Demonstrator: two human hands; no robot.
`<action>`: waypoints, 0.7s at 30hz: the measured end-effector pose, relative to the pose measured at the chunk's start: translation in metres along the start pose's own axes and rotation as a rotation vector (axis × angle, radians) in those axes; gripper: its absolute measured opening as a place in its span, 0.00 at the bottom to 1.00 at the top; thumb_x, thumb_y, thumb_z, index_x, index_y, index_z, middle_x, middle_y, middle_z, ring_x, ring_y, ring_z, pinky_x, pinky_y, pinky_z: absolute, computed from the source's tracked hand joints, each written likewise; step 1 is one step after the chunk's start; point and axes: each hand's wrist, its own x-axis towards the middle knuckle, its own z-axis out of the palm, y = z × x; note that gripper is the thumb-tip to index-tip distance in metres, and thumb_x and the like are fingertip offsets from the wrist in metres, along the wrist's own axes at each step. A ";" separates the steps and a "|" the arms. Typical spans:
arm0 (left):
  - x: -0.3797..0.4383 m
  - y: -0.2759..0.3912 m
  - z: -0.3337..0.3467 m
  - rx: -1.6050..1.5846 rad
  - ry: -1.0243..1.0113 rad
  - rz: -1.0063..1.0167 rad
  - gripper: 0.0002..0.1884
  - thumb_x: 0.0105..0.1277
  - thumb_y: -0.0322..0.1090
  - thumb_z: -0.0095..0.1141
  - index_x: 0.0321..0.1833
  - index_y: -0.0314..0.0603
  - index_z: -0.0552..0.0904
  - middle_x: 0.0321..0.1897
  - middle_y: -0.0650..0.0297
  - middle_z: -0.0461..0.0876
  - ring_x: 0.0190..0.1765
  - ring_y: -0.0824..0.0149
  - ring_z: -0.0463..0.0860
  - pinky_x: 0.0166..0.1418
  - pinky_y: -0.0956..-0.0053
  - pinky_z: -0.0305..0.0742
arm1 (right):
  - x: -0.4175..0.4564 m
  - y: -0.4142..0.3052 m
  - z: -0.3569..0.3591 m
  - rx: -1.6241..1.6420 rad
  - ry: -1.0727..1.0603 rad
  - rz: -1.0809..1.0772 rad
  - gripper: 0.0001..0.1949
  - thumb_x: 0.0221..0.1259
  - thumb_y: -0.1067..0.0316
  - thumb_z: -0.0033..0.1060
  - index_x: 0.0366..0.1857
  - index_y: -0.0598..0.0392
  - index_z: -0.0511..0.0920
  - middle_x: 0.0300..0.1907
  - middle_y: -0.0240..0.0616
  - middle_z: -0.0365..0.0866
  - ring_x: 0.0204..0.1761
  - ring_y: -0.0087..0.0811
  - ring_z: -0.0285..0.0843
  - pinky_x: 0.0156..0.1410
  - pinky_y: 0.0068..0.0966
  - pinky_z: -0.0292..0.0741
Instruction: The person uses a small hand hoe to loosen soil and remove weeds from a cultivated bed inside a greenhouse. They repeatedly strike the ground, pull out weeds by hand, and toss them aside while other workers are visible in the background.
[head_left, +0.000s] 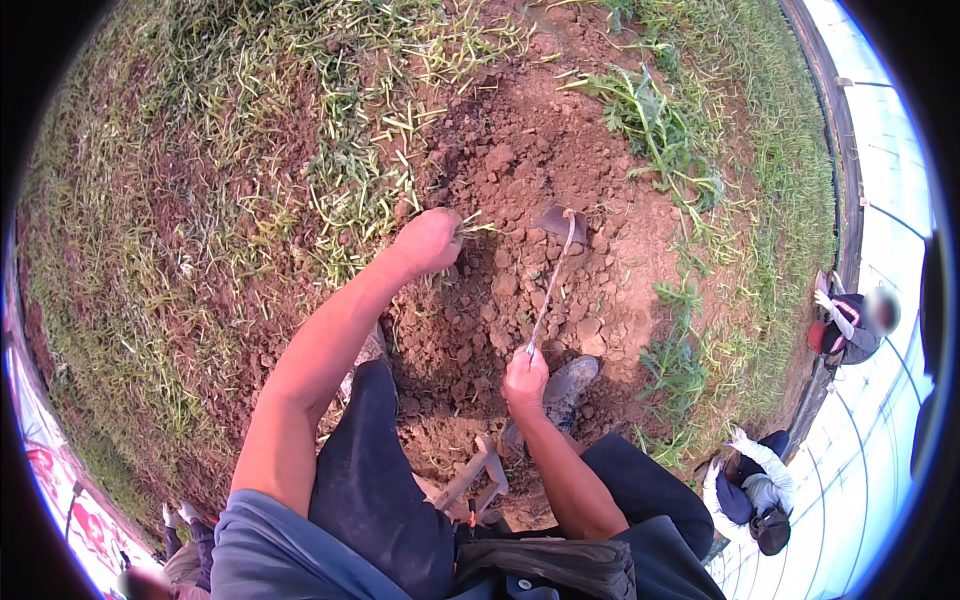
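My right hand (525, 381) grips the near end of a short hand hoe (551, 289) with a thin, pale shaft. The hoe's flat metal blade (559, 222) rests on loose, clumpy reddish soil (504, 304). To the left and farther out, my left hand (429, 238) is closed in a fist low over the edge of the dug soil. Pale green plant stems (477, 225) stick out past its fingers; their other ends are hidden by the hand. Cut stalks and leaves (360, 184) lie on the ground just beyond this hand.
A wooden frame (472, 474) stands between my legs. Soil-covered shoes (570, 382) flank the dug strip. Leafy green plants (660, 135) lie along the right. Co-workers crouch at right, (847, 330) one farther off, and at lower left. Translucent plastic sheeting (892, 172) borders the field.
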 end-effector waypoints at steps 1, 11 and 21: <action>0.005 0.000 -0.008 -0.116 0.045 -0.042 0.15 0.59 0.32 0.59 0.48 0.34 0.86 0.35 0.46 0.88 0.45 0.45 0.89 0.51 0.55 0.84 | 0.001 0.003 -0.002 0.010 0.009 -0.008 0.15 0.71 0.59 0.52 0.36 0.62 0.80 0.26 0.52 0.81 0.31 0.52 0.81 0.41 0.45 0.76; 0.007 -0.011 -0.056 -0.700 0.175 -0.250 0.09 0.69 0.32 0.62 0.47 0.38 0.89 0.28 0.68 0.85 0.30 0.77 0.78 0.37 0.75 0.76 | 0.056 -0.060 0.001 0.028 -0.039 0.016 0.16 0.69 0.59 0.49 0.37 0.63 0.78 0.28 0.55 0.79 0.34 0.49 0.80 0.45 0.44 0.76; -0.027 0.009 -0.062 -0.274 -0.123 -0.275 0.22 0.57 0.34 0.63 0.55 0.33 0.86 0.38 0.44 0.89 0.42 0.51 0.89 0.59 0.63 0.84 | 0.032 0.005 -0.008 0.043 -0.038 -0.018 0.13 0.71 0.62 0.51 0.40 0.62 0.80 0.29 0.53 0.82 0.34 0.52 0.82 0.45 0.42 0.78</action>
